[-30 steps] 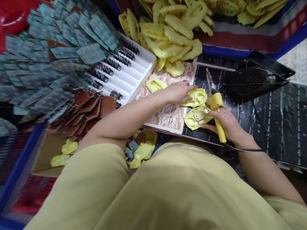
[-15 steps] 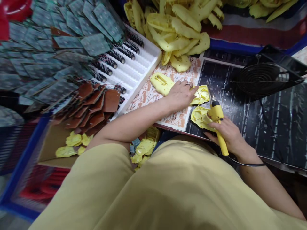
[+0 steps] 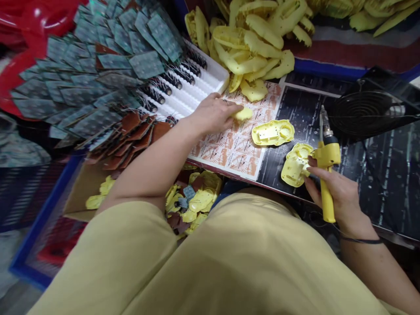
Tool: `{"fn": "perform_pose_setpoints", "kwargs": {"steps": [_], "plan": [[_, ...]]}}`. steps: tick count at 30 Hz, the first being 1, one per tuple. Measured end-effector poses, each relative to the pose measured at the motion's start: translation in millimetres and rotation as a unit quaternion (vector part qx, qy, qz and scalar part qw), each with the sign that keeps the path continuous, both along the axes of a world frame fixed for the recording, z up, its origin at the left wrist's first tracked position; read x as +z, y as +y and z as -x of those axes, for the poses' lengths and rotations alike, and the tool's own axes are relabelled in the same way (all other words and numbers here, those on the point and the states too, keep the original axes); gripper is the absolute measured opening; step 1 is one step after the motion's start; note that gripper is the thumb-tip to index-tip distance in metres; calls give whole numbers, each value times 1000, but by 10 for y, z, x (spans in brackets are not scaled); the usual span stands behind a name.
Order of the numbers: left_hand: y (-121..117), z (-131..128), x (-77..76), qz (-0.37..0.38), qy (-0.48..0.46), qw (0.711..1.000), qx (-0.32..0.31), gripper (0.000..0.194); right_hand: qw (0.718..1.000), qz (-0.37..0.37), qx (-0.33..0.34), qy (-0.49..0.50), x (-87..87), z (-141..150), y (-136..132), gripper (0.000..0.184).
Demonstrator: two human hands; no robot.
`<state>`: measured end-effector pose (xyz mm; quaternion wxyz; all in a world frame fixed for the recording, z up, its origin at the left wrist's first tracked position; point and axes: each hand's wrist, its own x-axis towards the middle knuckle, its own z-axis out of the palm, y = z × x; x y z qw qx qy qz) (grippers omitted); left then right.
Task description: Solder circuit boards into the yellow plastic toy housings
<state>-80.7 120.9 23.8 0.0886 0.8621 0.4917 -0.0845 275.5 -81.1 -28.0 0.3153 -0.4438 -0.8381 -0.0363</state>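
**Right hand (image 3: 343, 190) gripping a yellow soldering tool (image 3: 328, 155) near the front edge of the counter (image 3: 380, 192)**

The fingers of the right hand are wrapping around the tool's handle, and its metal tip is pointing away from the body, over a black sheet (image 3: 305, 113). Just beside those fingers, the right shell (image 3: 293, 170) is lying hollow side up, its lower end nearing the front edge. The middle shell (image 3: 273, 132) is lying across the seam between the black sheet and a patterned sheet (image 3: 239, 151). The left hand (image 3: 215, 113) is partly covering the left shell (image 3: 243, 113); whether it is gripping, I cannot tell.

The patterned sheet is leaving room between the left shell and the front edge, while the black sheet is giving more room to the right.

Farther out, a black fan (image 3: 357, 109) is standing close to the tool's tip, limiting that side. A heap of yellow shells (image 3: 252, 48) is blocking the far side beside a blue-rimmed crate (image 3: 331, 65). On the left, a white foam tray (image 3: 210, 83) is closing in, with green boards (image 3: 111, 74) and brown boards (image 3: 138, 135) crowding beside the left forearm.
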Motion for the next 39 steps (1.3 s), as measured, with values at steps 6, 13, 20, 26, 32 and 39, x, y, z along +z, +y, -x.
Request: {"fn": "perform_pose_setpoints", "kwargs": {"steps": [6, 13, 20, 26, 32, 39], "plan": [[412, -495, 77, -14, -102, 994, 30, 56, 997, 36, 61, 3, -135, -103, 231, 39], [3, -1011, -98, -16, -75, 996, 40, 61, 998, 12, 54, 3, -66, -114, 190, 36], [-496, -1012, -220, 75, -62, 992, -74, 67, 997, 34, 72, 17, -189, -211, 302, 57], [-480, -697, 241, 8, 5, 999, -35, 51, 997, -11, 66, 31, -222, 144, 238, 52], [-231, 357, 743, -39, 181, 966, 181, 40, 996, -62, 12, 66, -200, 155, 258, 65], [68, 906, 443, 11, 135, 951, 277, 40, 994, -81, 18, 72, -123, 207, 287, 61]]}}
